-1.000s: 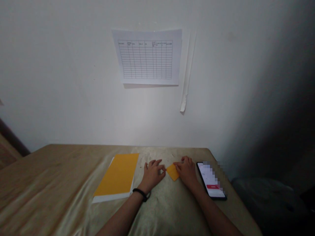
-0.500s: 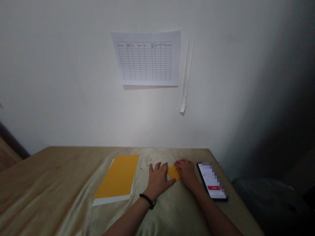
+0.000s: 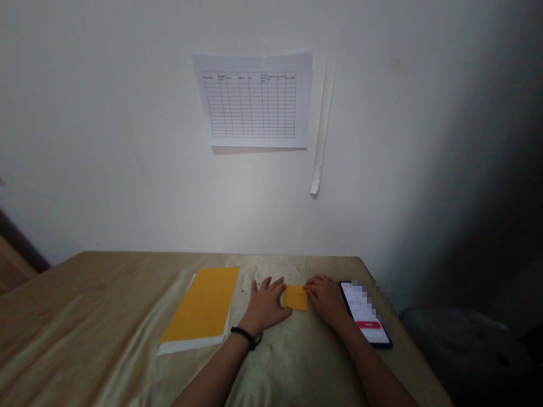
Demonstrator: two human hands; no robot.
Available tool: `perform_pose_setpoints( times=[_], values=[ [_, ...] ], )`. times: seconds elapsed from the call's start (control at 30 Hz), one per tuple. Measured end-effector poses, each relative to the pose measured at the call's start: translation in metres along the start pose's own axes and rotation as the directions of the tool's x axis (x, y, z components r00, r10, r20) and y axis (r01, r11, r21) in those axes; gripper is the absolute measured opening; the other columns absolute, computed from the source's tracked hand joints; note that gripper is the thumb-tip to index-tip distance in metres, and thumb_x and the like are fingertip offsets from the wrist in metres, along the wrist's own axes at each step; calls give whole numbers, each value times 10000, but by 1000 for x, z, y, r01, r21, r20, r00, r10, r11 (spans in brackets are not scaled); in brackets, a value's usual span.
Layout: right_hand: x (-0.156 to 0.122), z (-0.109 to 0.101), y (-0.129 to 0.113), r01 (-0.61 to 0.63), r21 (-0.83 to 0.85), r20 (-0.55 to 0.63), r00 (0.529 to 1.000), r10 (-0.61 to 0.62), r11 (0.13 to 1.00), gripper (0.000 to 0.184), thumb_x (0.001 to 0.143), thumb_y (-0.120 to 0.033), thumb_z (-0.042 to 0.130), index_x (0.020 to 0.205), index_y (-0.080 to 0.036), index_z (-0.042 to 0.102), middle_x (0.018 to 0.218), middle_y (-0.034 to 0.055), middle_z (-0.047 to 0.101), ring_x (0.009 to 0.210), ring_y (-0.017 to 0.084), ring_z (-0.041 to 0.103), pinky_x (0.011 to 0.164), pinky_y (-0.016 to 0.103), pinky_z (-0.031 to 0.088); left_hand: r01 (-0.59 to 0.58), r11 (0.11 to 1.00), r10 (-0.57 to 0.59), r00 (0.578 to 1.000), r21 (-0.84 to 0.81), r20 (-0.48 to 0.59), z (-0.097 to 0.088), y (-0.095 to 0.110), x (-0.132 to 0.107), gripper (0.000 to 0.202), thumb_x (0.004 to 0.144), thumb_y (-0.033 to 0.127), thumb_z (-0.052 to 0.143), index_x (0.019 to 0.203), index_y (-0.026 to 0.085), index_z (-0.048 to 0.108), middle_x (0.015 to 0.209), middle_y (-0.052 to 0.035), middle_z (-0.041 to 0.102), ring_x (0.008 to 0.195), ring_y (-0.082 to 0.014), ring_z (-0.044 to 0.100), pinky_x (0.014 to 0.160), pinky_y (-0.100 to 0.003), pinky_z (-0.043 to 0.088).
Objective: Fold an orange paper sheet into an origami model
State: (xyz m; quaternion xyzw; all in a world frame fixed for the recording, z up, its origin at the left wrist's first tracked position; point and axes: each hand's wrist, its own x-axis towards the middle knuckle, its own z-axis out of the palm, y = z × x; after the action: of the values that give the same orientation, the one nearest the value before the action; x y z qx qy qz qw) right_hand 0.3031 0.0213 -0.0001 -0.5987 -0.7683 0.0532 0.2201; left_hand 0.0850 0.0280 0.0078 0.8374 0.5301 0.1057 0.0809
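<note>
A small square of folded yellow paper [image 3: 295,298] lies on the cloth-covered table between my two hands. My left hand [image 3: 265,307], with a black band at its wrist, rests palm down with fingers spread. Its index finger and thumb touch the paper's left edge. On the other side, my right hand [image 3: 326,299] has its fingers bent together, the tips on the paper's upper right corner. A faint crease line runs across the upper part of the square.
Left of my hands lies a stack of yellow sheets [image 3: 206,305] over white paper. A lit phone [image 3: 365,322] sits beside my right forearm, near the table's right edge. A printed table sheet [image 3: 254,104] and a strip of tape [image 3: 323,124] hang on the wall.
The folded yellow paper has turned from a tilted position to nearly square and shows more fully. My left hand has shifted slightly left, and my right fingers have drawn back to the paper's edge.
</note>
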Motion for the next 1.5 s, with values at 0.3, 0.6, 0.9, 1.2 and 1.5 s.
perform_pose_setpoints(
  times=[0.3,0.6,0.9,1.2,1.5],
  values=[
    [-1,1,5,16,39,35,999,-17,999,295,984,-234,449,1042,-286,733,1149,17,694,1187,215,506,1050,388,288,-54,998,54,998,-26,15,-9,-9,7,422,971,537,384,1281,353,602,1548,34,437,1450,-335,315,1132,-720,143],
    [2,8,14,8,44,5,1000,-8,999,213,949,-283,561,1030,-317,754,1150,26,672,1145,240,506,998,385,350,-26,997,35,993,71,-117,7,-4,13,330,949,453,510,1213,292,625,1458,-54,535,1378,-348,396,1101,-728,182],
    [1,8,14,-13,20,-27,1000,13,1000,193,913,-284,617,1029,-348,757,1140,36,653,1130,240,506,982,384,371,-170,985,171,966,22,-193,21,3,15,390,932,180,493,1304,279,555,1420,-58,539,1332,-266,418,1170,-646,113],
    [4,7,16,-43,90,-54,997,47,995,182,901,-265,626,995,-319,772,1102,51,649,1097,236,513,976,364,390,-285,958,283,957,-25,-59,18,1,19,463,942,103,415,1313,324,583,1206,-38,618,1215,-216,510,1190,-586,111],
    [2,4,16,-68,53,-43,997,70,996,168,883,-272,660,976,-339,783,1086,58,631,1086,230,508,971,349,388,-239,971,239,971,-31,-1,14,0,18,518,953,131,409,1378,408,517,1246,-28,589,1233,-239,479,1147,-665,138]
  ],
)
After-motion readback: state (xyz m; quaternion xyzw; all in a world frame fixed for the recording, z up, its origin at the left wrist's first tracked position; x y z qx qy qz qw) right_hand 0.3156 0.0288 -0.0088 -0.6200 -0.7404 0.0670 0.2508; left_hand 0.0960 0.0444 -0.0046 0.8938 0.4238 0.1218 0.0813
